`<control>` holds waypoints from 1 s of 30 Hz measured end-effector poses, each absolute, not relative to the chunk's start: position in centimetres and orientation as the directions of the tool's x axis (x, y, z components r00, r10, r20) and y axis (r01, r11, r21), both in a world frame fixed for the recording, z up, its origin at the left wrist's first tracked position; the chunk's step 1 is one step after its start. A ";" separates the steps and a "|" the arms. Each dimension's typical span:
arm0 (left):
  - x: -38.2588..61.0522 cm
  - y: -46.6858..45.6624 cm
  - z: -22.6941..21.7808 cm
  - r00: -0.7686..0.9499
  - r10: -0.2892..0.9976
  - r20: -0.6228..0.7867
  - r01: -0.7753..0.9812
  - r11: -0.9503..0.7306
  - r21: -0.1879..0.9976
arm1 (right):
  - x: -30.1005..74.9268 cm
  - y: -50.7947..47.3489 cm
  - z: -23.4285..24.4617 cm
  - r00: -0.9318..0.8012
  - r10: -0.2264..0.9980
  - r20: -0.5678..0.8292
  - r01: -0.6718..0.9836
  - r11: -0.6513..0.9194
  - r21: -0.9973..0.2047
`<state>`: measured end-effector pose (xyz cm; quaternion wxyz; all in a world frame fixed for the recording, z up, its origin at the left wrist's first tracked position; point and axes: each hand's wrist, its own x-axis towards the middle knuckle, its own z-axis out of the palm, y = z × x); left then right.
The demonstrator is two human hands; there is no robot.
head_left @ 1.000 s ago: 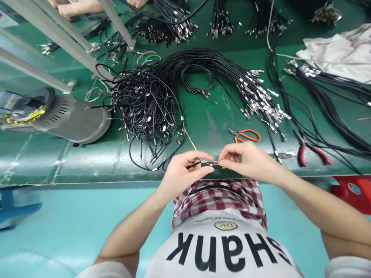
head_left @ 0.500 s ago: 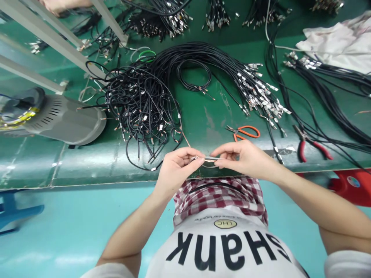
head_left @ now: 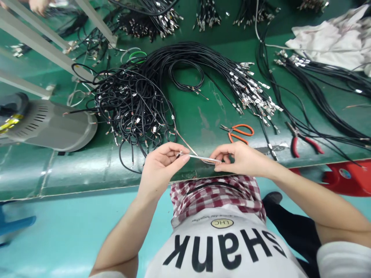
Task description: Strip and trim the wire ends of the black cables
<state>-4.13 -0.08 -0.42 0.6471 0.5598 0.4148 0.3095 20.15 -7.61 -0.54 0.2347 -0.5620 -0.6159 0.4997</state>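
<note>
Close to the table's front edge, my left hand (head_left: 164, 164) pinches a dark cable end between thumb and fingers. From it a thin white wire (head_left: 199, 157) stretches across to my right hand (head_left: 239, 158), whose thumb and forefinger are closed on that wire. A bare copper-coloured strand (head_left: 187, 143) slants down from the tangle of black cables (head_left: 136, 100) and meets the wire between my hands. Just beyond my right hand lie orange-handled cutters (head_left: 242, 130). How the wires join inside my fingertips is hidden.
Black cables with silver terminals (head_left: 249, 85) arch across the green table (head_left: 208, 119). Red-handled pliers (head_left: 307, 143) lie at right, below a crumpled white cloth (head_left: 327, 42). A grey vented machine (head_left: 58, 123) stands left, near metal posts (head_left: 43, 42). Another person's hand (head_left: 40, 5) shows top left.
My hands have drawn apart, the left one moving left, so a longer stretch of white wire shows between them. The view has shifted slightly to the right.
</note>
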 end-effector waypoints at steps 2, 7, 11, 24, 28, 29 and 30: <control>-4.1 0.3 -0.4 0.456 0.873 -0.173 0.068 0.160 0.985 | 20.3 -7.7 -0.7 -0.260 0.929 -0.263 0.434 -0.131 -0.891; -3.6 1.8 0.7 0.392 0.920 -0.023 0.064 -0.002 0.998 | 21.0 -7.6 -1.8 -0.246 0.934 -0.260 -0.006 -0.269 -0.963; -3.3 1.5 3.1 0.170 0.961 0.218 0.136 -0.242 0.961 | 21.8 -7.1 -2.5 -0.106 0.924 -0.369 -0.544 -0.364 -0.756; 3.2 0.0 -1.1 0.667 0.745 -0.032 0.283 -0.213 0.935 | 20.7 -6.7 -2.2 0.067 0.915 -0.399 -0.876 -0.138 -0.462; 3.2 0.4 -0.9 0.662 0.744 -0.093 0.249 -0.102 0.963 | 21.0 -6.7 -2.9 0.161 0.917 -0.365 -0.861 -0.050 -0.506; 3.2 0.5 -0.9 0.661 0.743 -0.107 0.236 -0.071 0.969 | 21.1 -6.6 -3.1 0.180 0.913 -0.367 -0.863 -0.033 -0.505; 3.1 0.5 -0.9 0.659 0.742 -0.120 0.225 -0.042 0.974 | 21.2 -6.5 -3.2 0.195 0.908 -0.372 -0.864 -0.020 -0.503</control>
